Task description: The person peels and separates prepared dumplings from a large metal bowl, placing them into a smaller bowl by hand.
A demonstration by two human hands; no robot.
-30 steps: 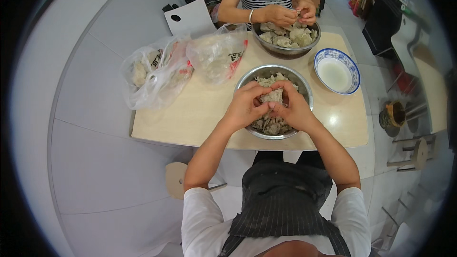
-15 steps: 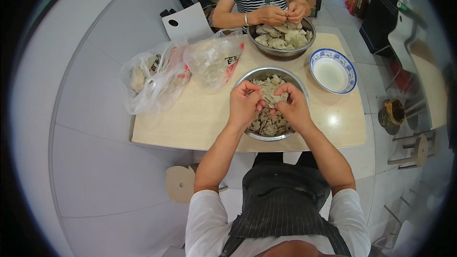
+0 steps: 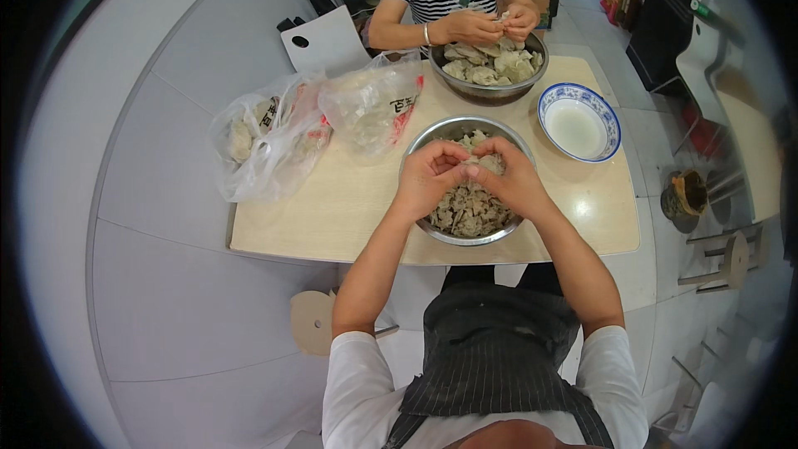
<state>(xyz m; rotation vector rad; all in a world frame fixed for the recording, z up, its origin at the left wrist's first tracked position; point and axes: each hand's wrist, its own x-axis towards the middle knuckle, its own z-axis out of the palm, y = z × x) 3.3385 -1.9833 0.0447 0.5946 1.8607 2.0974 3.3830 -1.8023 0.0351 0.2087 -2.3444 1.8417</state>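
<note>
In front of me a steel bowl [image 3: 472,241] holds a heap of small, torn, greyish-beige food pieces [image 3: 467,214]. My left hand [image 3: 428,180] and my right hand [image 3: 510,183] are over the bowl, with thumbs and fingertips pinched together and almost meeting. Between them a pale, crinkled food piece [image 3: 492,164] shows beside the right fingers, gripped by both hands. Its exact kind is unclear, and my fingers cover part of it.
Across the table [image 3: 307,229], a person in a striped top works over a second metal bowl [image 3: 486,98] of larger pale pieces. A blue-rimmed bowl [image 3: 579,123] of cloudy liquid stands right. Plastic bags [image 3: 274,145] lie left. A stool [image 3: 316,322] stands below the table's front edge.
My fingertips have drawn closer together, and less of the pale piece shows between them. The view has shifted slightly. Across the table, the person's hands stay over their bowl.
</note>
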